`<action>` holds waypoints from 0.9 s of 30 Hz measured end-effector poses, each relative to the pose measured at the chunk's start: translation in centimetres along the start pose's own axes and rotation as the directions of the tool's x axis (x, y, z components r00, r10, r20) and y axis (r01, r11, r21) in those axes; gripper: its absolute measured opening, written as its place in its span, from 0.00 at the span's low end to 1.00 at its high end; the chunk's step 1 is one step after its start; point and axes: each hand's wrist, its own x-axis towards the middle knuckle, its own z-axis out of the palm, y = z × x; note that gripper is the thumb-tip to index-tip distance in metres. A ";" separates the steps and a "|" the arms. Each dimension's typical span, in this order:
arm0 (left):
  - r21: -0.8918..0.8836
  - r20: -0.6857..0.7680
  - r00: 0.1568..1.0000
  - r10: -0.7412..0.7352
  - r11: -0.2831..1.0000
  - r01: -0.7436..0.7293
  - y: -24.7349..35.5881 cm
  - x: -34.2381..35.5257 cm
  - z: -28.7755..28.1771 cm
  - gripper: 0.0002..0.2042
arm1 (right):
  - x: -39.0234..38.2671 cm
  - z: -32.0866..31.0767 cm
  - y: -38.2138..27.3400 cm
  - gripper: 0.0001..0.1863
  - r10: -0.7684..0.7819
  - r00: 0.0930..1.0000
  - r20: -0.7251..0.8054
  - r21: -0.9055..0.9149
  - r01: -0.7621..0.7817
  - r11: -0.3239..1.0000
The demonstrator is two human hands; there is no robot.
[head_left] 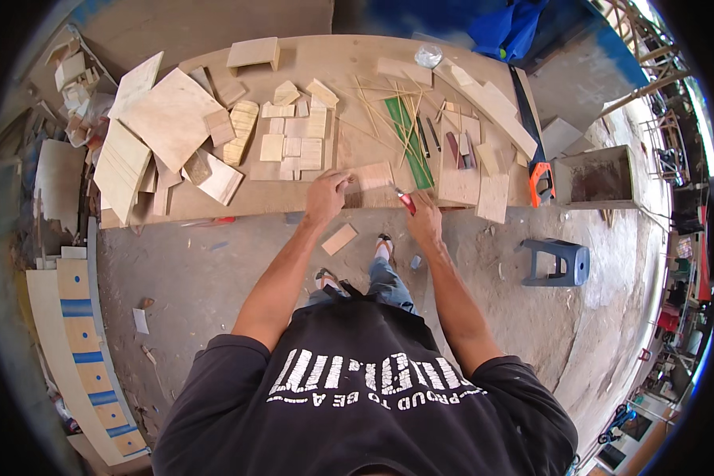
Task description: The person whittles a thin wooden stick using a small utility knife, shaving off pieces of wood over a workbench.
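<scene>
A small flat wood piece [370, 176] lies at the front edge of the workbench. My left hand [328, 197] is closed at its left end, fingertips pinched on it. Wrapped in my right hand [426, 220] is a red utility knife [406, 202], its metal tip pointing at the wood's right end. Just beyond the left hand, several small wood blocks [292, 147] are laid out close together on a thin board. A green ruler [408, 143] with thin wooden sticks [370, 107] across it lies past the knife. Dark pens [433, 135] rest beside the ruler.
Large plywood offcuts [170, 119] pile up at the bench's left. An orange-handled handsaw [540, 182] lies along the right end, near a long wood strip [488, 109]. A blue stool [559, 262] stands on the floor at right. One offcut [339, 239] lies by my feet.
</scene>
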 end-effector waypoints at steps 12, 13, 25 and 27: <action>0.278 -0.137 0.988 -0.068 0.955 0.104 2.7 -1.8 0.9 0.06 | 2.5 -1.9 1.4 0.14 -0.175 0.969 0.175 0.078 0.163 0.983; 0.280 -0.150 0.986 -0.074 0.953 0.114 2.8 -1.8 1.1 0.06 | 3.0 -2.0 0.9 0.13 -0.124 0.972 0.198 0.082 0.110 0.991; 0.415 0.011 0.995 -0.094 0.906 0.081 1.9 0.8 2.4 0.06 | 6.1 -2.6 -0.1 0.10 -0.139 0.982 0.129 0.233 0.106 0.967; 0.293 -0.071 0.997 -0.031 0.955 0.050 1.2 0.5 2.3 0.07 | 5.9 -2.5 0.3 0.10 -0.096 0.986 0.136 0.246 0.061 0.967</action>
